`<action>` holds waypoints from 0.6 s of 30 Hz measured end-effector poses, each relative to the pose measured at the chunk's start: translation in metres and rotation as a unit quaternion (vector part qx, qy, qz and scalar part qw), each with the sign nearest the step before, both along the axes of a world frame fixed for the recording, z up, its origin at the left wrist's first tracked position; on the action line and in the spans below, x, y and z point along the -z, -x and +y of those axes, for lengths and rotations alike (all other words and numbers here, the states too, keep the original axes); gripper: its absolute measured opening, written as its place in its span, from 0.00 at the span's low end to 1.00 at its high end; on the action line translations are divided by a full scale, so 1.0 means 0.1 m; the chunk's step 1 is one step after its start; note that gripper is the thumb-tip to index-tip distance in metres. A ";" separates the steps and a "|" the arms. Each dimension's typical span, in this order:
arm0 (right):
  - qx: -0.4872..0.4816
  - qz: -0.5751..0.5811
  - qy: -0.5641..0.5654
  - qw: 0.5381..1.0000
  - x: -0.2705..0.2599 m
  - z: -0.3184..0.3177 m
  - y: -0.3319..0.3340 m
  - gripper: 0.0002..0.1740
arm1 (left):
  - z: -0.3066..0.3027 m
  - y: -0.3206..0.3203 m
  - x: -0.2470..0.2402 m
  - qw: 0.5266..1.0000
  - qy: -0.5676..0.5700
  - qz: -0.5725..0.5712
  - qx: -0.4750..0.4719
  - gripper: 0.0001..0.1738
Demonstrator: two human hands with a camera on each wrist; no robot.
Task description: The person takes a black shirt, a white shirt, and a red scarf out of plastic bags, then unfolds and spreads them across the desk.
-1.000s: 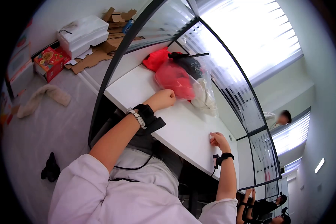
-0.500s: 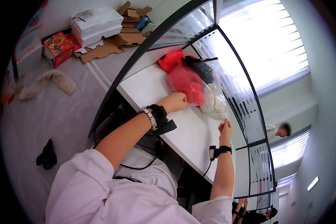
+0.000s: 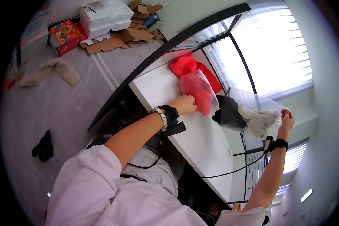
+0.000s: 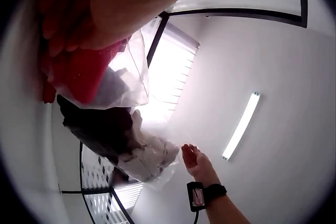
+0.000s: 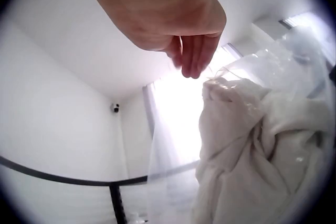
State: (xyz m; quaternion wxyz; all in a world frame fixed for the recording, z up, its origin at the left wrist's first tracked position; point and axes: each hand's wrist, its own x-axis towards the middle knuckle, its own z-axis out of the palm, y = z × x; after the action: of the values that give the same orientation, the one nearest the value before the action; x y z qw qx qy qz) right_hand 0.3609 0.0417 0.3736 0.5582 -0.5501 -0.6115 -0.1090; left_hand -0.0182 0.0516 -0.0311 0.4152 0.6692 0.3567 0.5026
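Note:
My left hand [image 3: 186, 104] sits as a fist on the white table [image 3: 199, 139], fingers curled on the near edge of a clear bag stuffed with red cloth [image 3: 197, 90]. In the left wrist view the same red bag [image 4: 79, 77] hangs under the left hand [image 4: 79, 14]. My right hand [image 3: 287, 119] is raised to the right and pinches the edge of a second clear bag [image 3: 248, 113] with black and white garments inside, held off the table. The right wrist view shows my fingertips [image 5: 191, 56] at the plastic above the white cloth [image 5: 252, 145]. Loose red cloth [image 3: 182, 64] lies behind.
A black-framed glass partition [image 3: 169, 41] runs along the table's far side, with bright window blinds beyond. On the floor to the left lie cardboard pieces [image 3: 109, 41], a red box [image 3: 65, 34], stacked white packs [image 3: 105, 15], a fluffy cloth [image 3: 50, 69] and a black item [image 3: 43, 147].
My right hand went from the table edge up and to the right, pulling the bag of black and white garments away from the red bag and into the air. The left hand stayed put.

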 end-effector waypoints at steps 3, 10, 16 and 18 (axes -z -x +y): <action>0.040 -0.063 0.006 0.997 -0.41 -0.09 0.00 0.15 | 0.03 -0.02 0.02 1.000 0.009 -0.006 0.012 0.11; 0.141 -0.334 0.010 0.932 -0.61 -0.59 0.34 0.34 | 0.05 -0.04 0.02 1.000 -0.007 0.017 -0.012 0.12; 0.204 -0.447 -0.140 0.859 -0.56 -0.89 0.60 0.37 | 0.05 -0.04 0.03 1.000 -0.015 0.017 -0.020 0.11; 0.217 -0.473 -0.176 0.836 -0.53 -0.98 0.74 0.38 | 0.02 -0.01 -0.01 1.000 -0.002 0.020 -0.002 0.11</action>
State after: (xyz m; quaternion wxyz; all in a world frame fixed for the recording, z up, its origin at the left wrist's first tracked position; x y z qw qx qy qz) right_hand 0.2870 -0.0564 0.4264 0.2507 -0.4429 -0.6361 -0.5800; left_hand -0.0172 0.0534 -0.0306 0.4058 0.6791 0.3655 0.4904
